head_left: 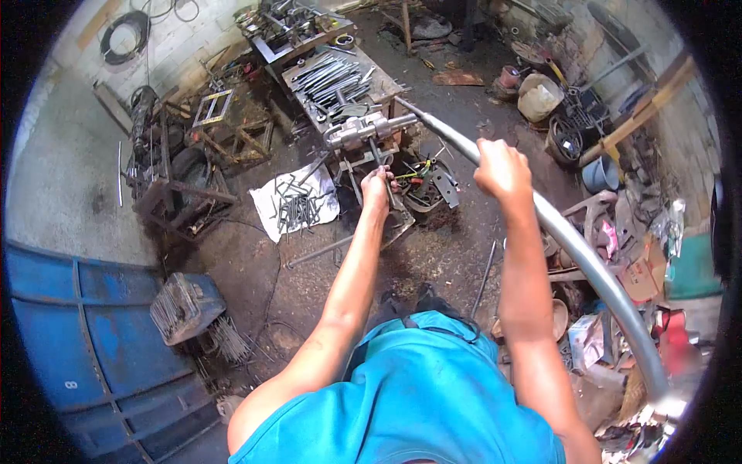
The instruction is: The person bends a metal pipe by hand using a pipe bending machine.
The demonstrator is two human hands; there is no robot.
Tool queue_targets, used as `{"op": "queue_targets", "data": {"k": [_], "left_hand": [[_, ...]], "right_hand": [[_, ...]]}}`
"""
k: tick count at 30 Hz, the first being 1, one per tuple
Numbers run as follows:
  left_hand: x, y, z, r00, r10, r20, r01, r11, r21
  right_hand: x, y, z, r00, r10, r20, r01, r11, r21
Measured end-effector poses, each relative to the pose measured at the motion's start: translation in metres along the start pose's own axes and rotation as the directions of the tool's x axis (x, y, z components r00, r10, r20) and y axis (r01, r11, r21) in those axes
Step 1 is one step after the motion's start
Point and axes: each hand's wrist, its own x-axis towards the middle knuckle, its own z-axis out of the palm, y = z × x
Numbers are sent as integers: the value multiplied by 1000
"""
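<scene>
My right hand [504,174] is wrapped round a long grey metal pipe [578,247], which runs from near the vise out past my right side. The pipe's far end narrows to a thinner bar. Close to the bench's front edge, my left hand [376,187] has its fingers closed on a thin metal rod [374,151] just below the vise [357,131]. Part of that rod is hidden by my fingers. Many straight metal rods [328,80] lie in a pile on the workbench [379,83] behind the vise.
Left of the bench, a white sheet [267,205] on the floor bears bent rods [297,207]. A tray of tools [423,185] sits right of the vise. A container of rods [185,309] stands near the blue door [69,332]. Buckets [600,175] and clutter line the right wall.
</scene>
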Motion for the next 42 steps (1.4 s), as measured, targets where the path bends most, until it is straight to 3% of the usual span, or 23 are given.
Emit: {"op": "queue_targets", "data": {"k": [6,8,9,10,12,16,20,24,26,28,31,36,38,40,42], "left_hand": [[-13,8,-8,998,52,-19,-50,992,116],[-20,18,-18,936,228,-270,-129,932,339],[-17,24,-24,885,338,-322,-160,868,471],[-19,43,-21,878,315,-359,-94,851,516],[-18,78,-17,929,72,-364,103,892,440],[3,87,-33,945,-93,-315,177,952,250],[-7,80,-39,942,-2,-335,136,915,379],[-58,24,-50,948,252,-197,-129,864,487],[-79,-5,-45,943,231,-239,-91,871,483],[-86,-11,-36,954,233,-191,-76,799,596],[-73,-13,-23,949,223,-224,-47,799,599],[-44,-5,-14,907,351,-232,-87,697,711],[-44,5,-3,916,271,-295,23,700,714],[-38,1,-5,882,409,-236,-3,505,863],[-20,-9,-19,904,398,-155,-119,583,803]], "right_hand": [[2,-6,-7,1000,2,-17,-2,1000,21],[0,-10,2,999,32,7,-32,998,-60],[0,-12,4,1000,22,0,-22,993,-115],[2,-12,4,1000,16,3,-16,993,-113],[6,-13,7,996,57,63,-48,989,-136],[9,-13,14,995,69,66,-63,993,-102],[11,-14,17,997,67,26,-64,992,-109],[12,-13,17,999,32,33,-28,992,-119],[13,-14,19,999,33,17,-30,993,-112],[12,-13,23,1000,29,4,-29,994,-107],[11,-13,23,998,-31,-60,19,980,-200],[10,-11,34,991,-82,-106,54,967,-247],[12,-11,38,978,-125,-165,74,956,-282],[15,-11,43,981,-125,-146,82,960,-268],[16,-12,49,976,-119,-185,62,955,-290]]}}
